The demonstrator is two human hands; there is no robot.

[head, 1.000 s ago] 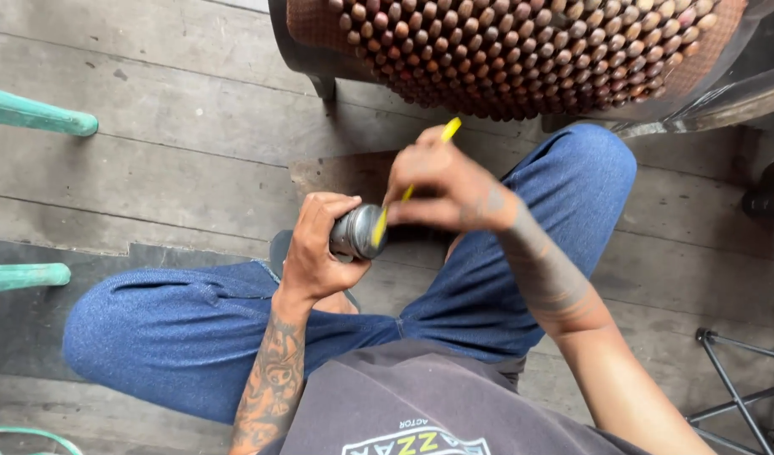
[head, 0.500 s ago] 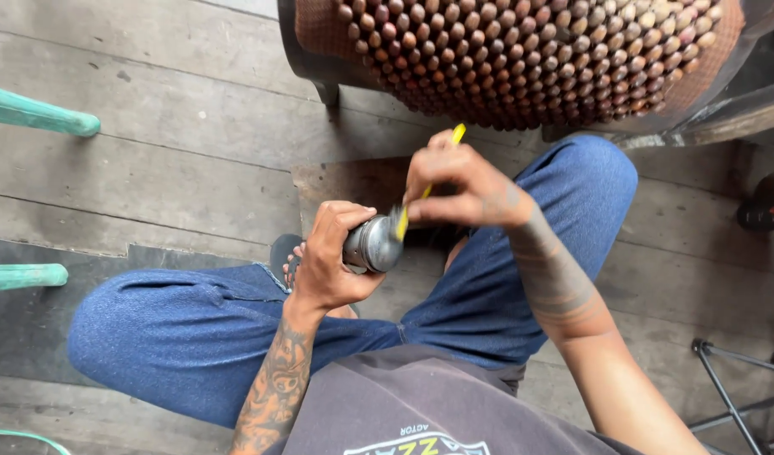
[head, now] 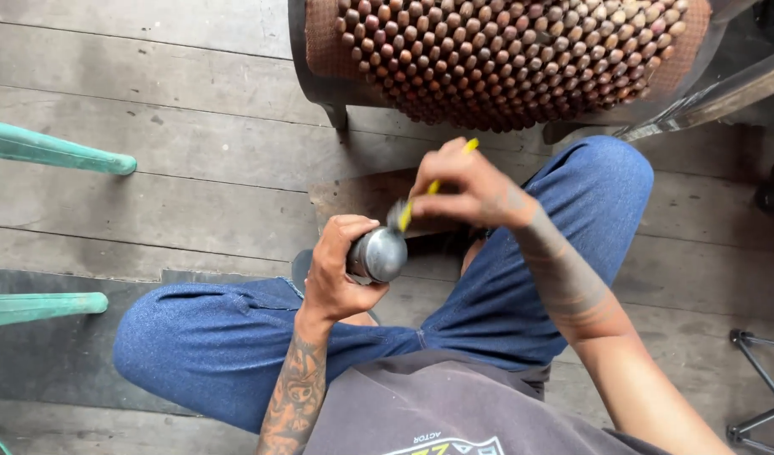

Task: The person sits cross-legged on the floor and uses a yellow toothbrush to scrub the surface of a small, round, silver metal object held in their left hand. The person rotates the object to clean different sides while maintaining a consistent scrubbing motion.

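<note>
Right hand (head: 467, 190) pinches a yellow brush (head: 427, 192), bristles touching the metal piece (head: 378, 254). Left hand (head: 336, 270) wraps that rounded piece, above the lap. Jeans (head: 235, 337) below, beaded seat (head: 505, 59) ahead on plank floor (head: 151, 152).

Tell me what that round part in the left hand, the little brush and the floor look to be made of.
The round part looks like smooth grey metal, with a dull sheen. The brush has a bright yellow handle, probably plastic; its bristles are blurred. The floor is weathered grey wooden planks, with visible grain and seams.
</note>
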